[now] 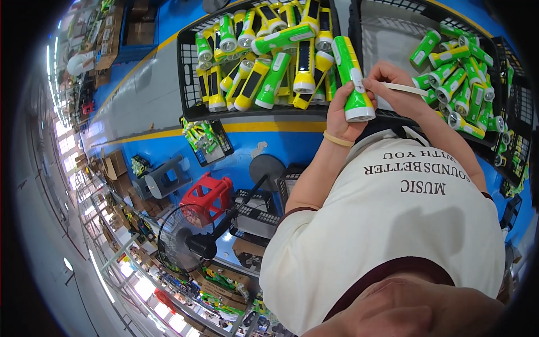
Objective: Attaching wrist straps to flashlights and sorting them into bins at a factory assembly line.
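Steadily, my left hand grasps the green-and-yellow plastic flashlight near its white-rimmed lens, its body extending beyond; my right hand touches its side, closure unclear.

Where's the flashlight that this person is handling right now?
In the head view, the green-and-yellow flashlight is right of centre, toward the top. The left hand grips it, the right hand is beside it, and the flashlight-filled black crate lies to its left.
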### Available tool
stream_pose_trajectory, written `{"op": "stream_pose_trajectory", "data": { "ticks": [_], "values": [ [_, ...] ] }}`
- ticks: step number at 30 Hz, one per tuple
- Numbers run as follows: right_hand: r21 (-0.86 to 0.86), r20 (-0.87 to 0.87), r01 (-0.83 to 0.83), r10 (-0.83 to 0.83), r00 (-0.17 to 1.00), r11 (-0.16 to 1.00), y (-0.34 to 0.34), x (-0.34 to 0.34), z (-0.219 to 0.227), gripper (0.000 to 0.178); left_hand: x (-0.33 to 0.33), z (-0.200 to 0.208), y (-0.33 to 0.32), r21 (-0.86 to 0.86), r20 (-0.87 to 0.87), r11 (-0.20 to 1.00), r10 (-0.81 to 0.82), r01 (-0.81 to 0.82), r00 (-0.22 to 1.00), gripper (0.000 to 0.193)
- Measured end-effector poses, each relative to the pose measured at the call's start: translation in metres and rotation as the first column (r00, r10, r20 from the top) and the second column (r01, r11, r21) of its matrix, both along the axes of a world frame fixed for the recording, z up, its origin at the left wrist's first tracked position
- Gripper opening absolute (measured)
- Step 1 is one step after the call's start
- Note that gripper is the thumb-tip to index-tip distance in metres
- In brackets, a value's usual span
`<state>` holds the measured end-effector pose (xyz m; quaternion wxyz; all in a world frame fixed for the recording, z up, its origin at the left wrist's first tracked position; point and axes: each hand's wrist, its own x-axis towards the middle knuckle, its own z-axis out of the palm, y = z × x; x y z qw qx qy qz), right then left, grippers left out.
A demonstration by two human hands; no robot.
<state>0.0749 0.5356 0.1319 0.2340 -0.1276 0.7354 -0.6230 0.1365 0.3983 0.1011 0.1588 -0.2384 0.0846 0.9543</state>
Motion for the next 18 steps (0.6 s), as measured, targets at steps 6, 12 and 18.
{"op": "stream_pose_trajectory", "data": {
  "ticks": [6, 12, 18],
  "values": [
    [0.143, -0.327, 0.094, -0.042, 0.944, 0.985, -0.015, -0.015, -0.009, 0.019, -0.017, -0.014, -0.098, -0.485, -0.2, 0.739, 0.427, -0.468, 0.882, 0.034],
    [0.24, -0.205, 0.289, -0.242, 0.948, 0.927, 0.076, -0.026, -0.047, 0.02, -0.025, -0.077, -0.344, -0.561, 0.276, -0.745, 0.243, 0.361, 0.93, 0.051],
    [0.273, -0.117, 0.408, -0.391, 0.913, 0.871, 0.124, -0.008, -0.063, 0.019, -0.08, -0.145, -0.386, -0.798, 0.371, -0.576, -0.235, 0.179, 0.898, 0.068]
  ]
}}
